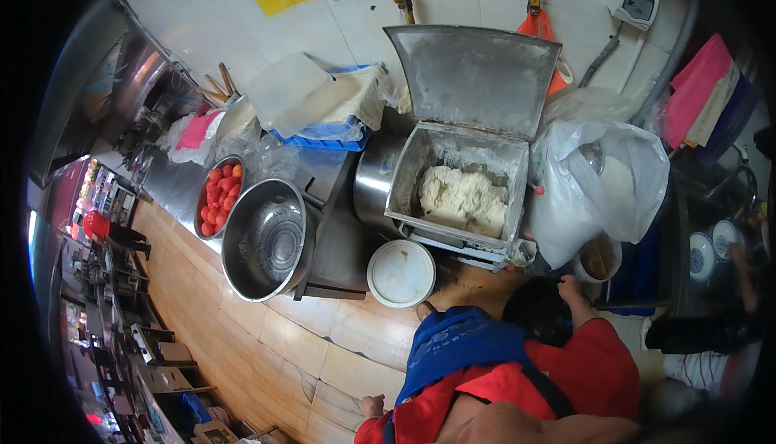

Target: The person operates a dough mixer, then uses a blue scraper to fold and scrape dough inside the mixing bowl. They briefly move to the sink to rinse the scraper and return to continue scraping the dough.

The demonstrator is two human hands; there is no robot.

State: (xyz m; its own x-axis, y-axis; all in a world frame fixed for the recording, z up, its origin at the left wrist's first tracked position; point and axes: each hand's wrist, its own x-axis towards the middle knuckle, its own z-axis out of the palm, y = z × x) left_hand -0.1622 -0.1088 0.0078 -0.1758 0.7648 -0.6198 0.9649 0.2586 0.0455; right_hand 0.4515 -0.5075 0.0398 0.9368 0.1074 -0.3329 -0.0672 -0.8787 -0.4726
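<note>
My left hand (373, 406) hangs low over the tiled floor, its fingers loosely curled and no object visible in it. At the right, my right hand (570, 289) is beside a white bucket (613, 267) with brown contents and over a black round container (533, 309); whether it grips either is unclear. Ahead stands a metal dough mixer (397, 201) with its lid (473, 74) raised and pale dough (464, 198) inside. A large white plastic bag (558, 225) of white powder leans at its right. A round white lid (401, 273) lies in front of the mixer.
A steel basin (267, 244) and a bowl of peeled tomatoes (221, 198) stand on the steel counter (173, 180) at left, near a blue crate (330, 134). At far right, another person's arm (744, 280) reaches to patterned bowls (702, 256). A person in red (100, 225) stands far left.
</note>
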